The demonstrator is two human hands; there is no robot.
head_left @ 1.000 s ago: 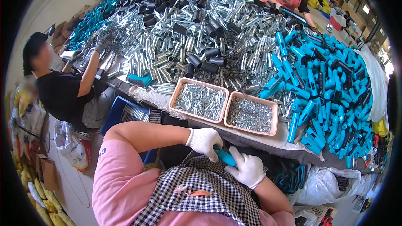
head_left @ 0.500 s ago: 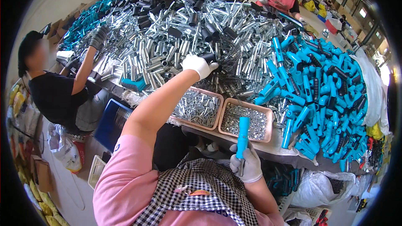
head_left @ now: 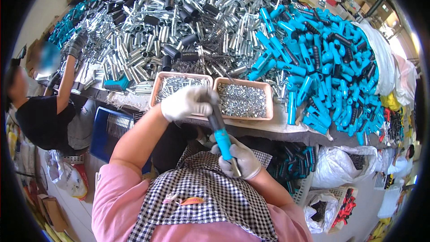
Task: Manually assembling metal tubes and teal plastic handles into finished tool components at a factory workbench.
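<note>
My right hand [head_left: 242, 157], in a whitish work glove, is wrapped round a teal tube-shaped tool body [head_left: 222, 141], held tilted in front of my apron. A metal shank [head_left: 235, 168] sticks out of its lower end. My left hand [head_left: 187, 103], gloved too, is closed on a black sleeve [head_left: 216, 118] at the upper end of the teal body. The sleeve meets or covers that end; I cannot tell how far. Behind my hands stand a tray of small metal pins [head_left: 157, 85] and a tray of tiny metal parts [head_left: 242, 100].
Metal tubes [head_left: 134, 58] and black sleeves heap up across the table, with teal bodies [head_left: 329, 67] on the right. A co-worker [head_left: 42, 116] in dark gloves works at the left. A blue crate [head_left: 105, 141], white sacks [head_left: 342, 163] and a box of red parts [head_left: 345, 206] stand below the table.
My left hand has come back from the heap with a black sleeve and brought it to the teal body. The right hand has moved slightly left and tilted the body. The view has shifted.
</note>
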